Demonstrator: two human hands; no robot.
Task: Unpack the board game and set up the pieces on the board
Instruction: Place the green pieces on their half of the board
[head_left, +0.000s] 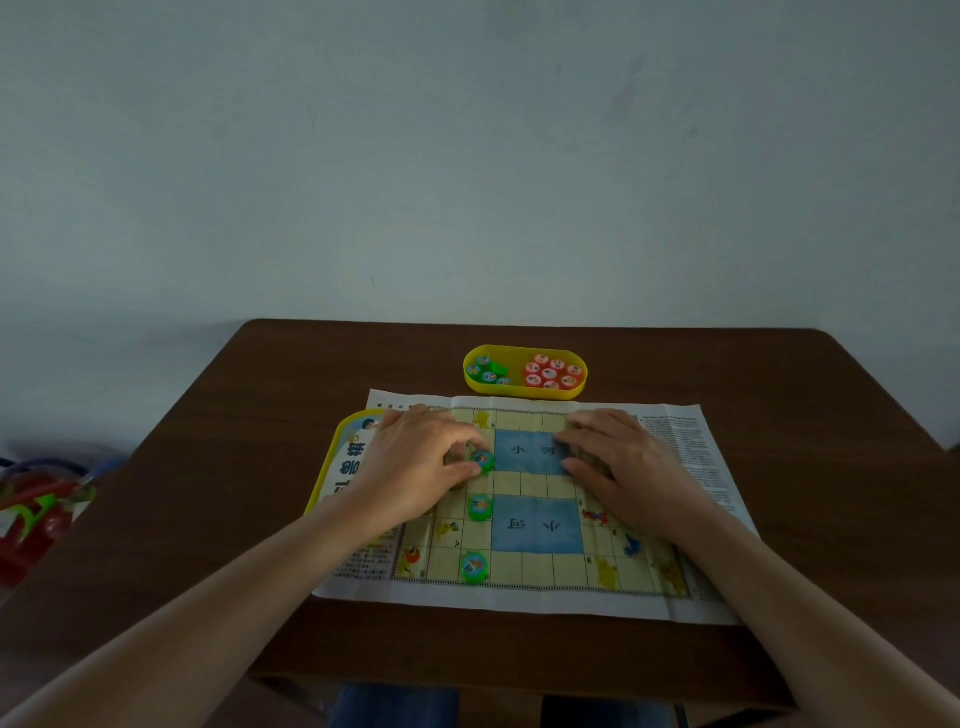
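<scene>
left hand (415, 467) pinches round green disc (482, 460), right hand (628, 467) flat — on paper board (540, 566)

The worktop (208, 519) looks like brown wood, smooth with a dull sheen, and the board (535, 597) on it is thin printed paper, matt, with fold creases running through it. Each green piece (474, 566) looks like glossy, slightly see-through plastic with a printed sticker on top, as do the red pieces (550, 371) in the tray (519, 393), itself smooth bright yellow plastic; the lid (332, 457) has the same yellow plastic rim and a printed face. The wall (467, 156) is matt paint with faint scuffs, and the bag (36, 509) is shiny clear film.
</scene>
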